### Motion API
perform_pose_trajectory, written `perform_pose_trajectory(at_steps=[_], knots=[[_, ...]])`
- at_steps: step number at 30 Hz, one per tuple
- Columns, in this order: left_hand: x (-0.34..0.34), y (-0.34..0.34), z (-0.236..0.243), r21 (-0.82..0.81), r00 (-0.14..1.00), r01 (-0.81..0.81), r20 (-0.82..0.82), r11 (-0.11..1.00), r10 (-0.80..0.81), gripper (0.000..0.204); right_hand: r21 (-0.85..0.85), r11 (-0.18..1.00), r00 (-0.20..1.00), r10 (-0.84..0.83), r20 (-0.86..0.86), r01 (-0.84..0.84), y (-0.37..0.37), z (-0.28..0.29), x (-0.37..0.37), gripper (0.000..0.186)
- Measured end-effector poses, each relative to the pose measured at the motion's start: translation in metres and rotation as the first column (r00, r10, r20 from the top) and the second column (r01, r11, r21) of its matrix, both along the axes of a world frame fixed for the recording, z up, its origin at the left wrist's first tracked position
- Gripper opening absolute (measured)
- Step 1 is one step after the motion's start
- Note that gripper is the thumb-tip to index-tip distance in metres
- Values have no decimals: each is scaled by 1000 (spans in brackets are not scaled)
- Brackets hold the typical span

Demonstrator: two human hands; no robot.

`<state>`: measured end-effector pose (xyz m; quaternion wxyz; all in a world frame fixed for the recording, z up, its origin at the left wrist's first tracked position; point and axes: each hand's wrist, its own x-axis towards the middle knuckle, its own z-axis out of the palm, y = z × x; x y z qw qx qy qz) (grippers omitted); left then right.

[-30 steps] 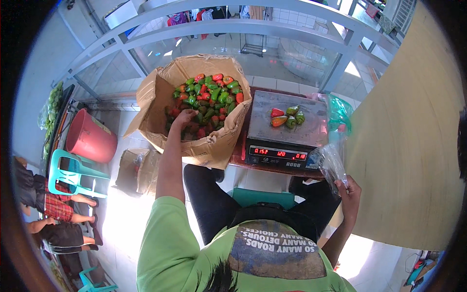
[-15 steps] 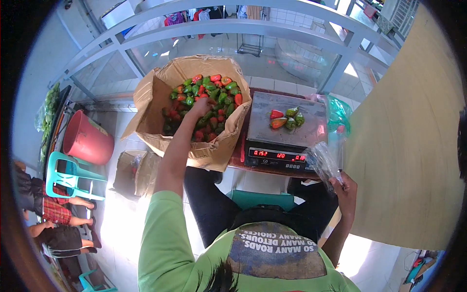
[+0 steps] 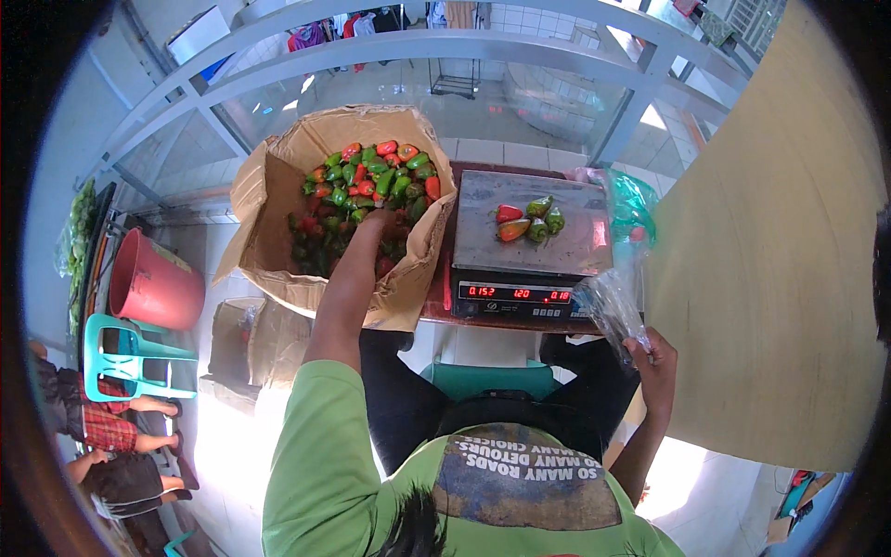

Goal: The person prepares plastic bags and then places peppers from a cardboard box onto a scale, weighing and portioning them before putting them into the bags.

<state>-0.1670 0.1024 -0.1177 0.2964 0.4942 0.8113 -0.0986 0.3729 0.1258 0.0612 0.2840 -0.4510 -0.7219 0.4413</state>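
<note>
My left hand (image 3: 382, 221) reaches down into a large open cardboard box (image 3: 249, 200) of red and green peppers (image 3: 362, 178). Its fingers are sunk among the peppers, so what they touch is hidden. Beside the box, several red, orange and green peppers (image 3: 527, 223) sit grouped on the metal plate of a digital scale (image 3: 497, 257). At the scale's front right corner, my right hand (image 3: 655, 364) grips a clear plastic bag (image 3: 613, 306) by its gathered end; the bag points up toward the scale.
A green plastic bag (image 3: 631, 206) lies right of the scale. A curved tan panel (image 3: 770, 241) rises on the right. Left of the box are a red bucket (image 3: 158, 278), a turquoise chair (image 3: 125, 357) and a smaller carton (image 3: 243, 343). People's legs (image 3: 153, 436) show at far left; a metal railing (image 3: 418, 56) runs behind.
My left hand has moved nearer and deeper into the box, its fingers passing out of sight. The right hand still holds the bag. The whole view has shifted slightly.
</note>
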Motion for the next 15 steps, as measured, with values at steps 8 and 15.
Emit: perform_pose_trajectory(at_steps=[8, 15], knots=[[-1, -31, 49, 643, 878, -451, 195, 619, 437, 40, 42, 999, 998, 21, -66, -18, -3, 5, 4, 16], [112, -5, 148, 871, 862, -481, 491, 104, -128, 32, 65, 998, 997, 8, -77, -3, 2, -3, 17, 11]])
